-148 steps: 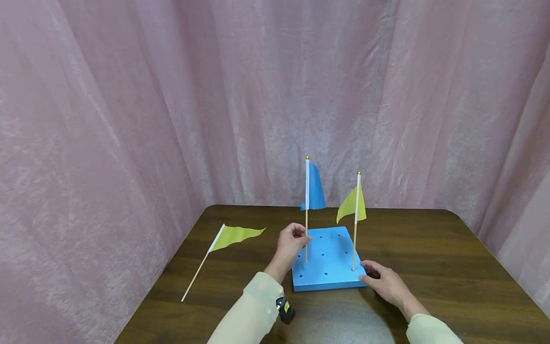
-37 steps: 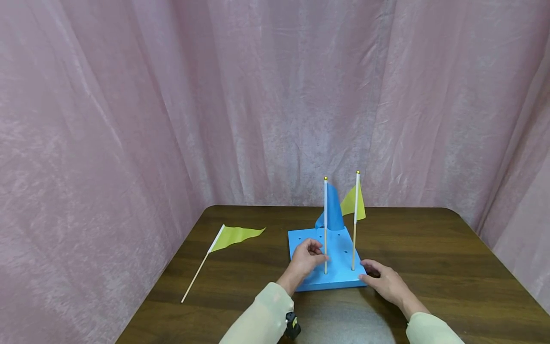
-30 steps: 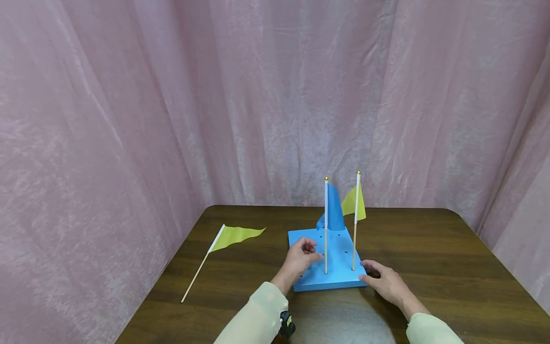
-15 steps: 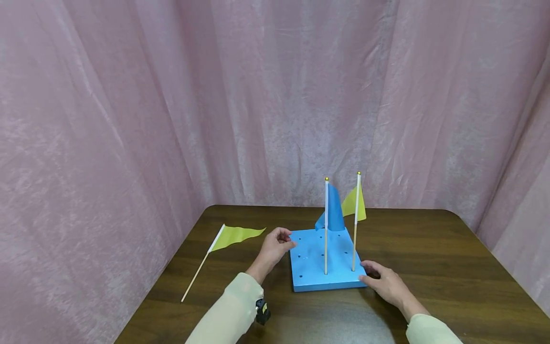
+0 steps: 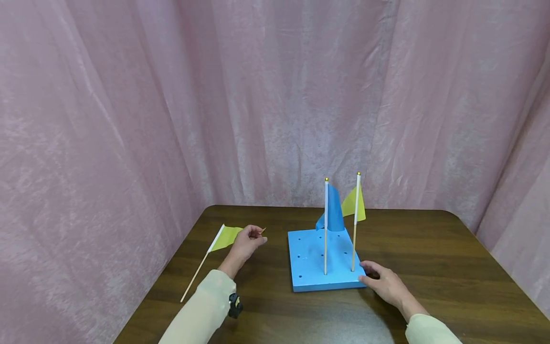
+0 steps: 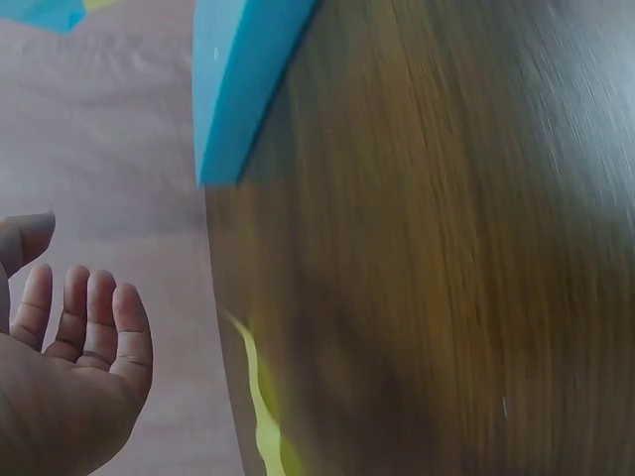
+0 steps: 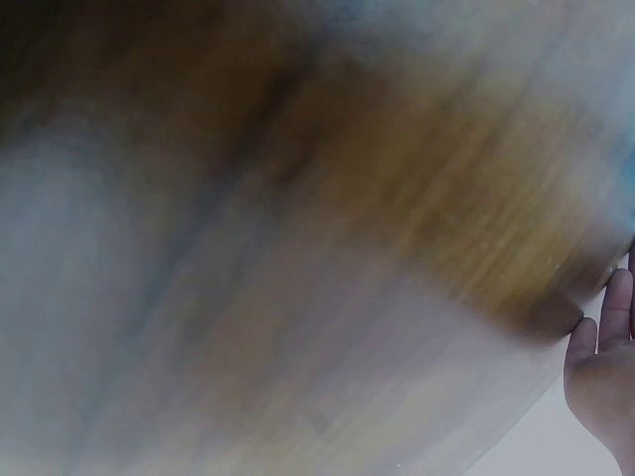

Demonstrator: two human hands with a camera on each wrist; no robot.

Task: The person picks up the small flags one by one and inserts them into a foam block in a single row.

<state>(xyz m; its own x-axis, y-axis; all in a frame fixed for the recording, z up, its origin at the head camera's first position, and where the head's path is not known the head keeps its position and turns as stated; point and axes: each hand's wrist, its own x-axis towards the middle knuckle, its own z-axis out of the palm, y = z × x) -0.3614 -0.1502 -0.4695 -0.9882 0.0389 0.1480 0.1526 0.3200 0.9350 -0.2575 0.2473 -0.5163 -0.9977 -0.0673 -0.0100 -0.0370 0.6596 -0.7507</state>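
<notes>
In the head view my left hand [image 5: 247, 243] is over a yellow pennant flag [image 5: 223, 240] lying on the table and covers part of its cloth. The left wrist view shows that hand's fingers [image 6: 100, 307] loosely bent and apart, with nothing between them. My right hand [image 5: 386, 284] rests at the near right corner of a blue board [image 5: 309, 267] with rows of holes, thumb and fingertips touching its edge. Two flags stand upright in the board's near row: a blue flag [image 5: 335, 210] in the middle hole, and a yellow flag [image 5: 360, 205] in the right one.
The dark wooden table [image 5: 429, 248] has rounded far corners. Pink curtains [image 5: 266, 105] hang behind it and along both sides. The lying flag's stick [image 5: 195, 277] points toward the near left edge.
The blue flag came down into the board's near middle hole. My left hand let go of its stick and moved left, over the lying yellow flag. My right hand stayed at the corner.
</notes>
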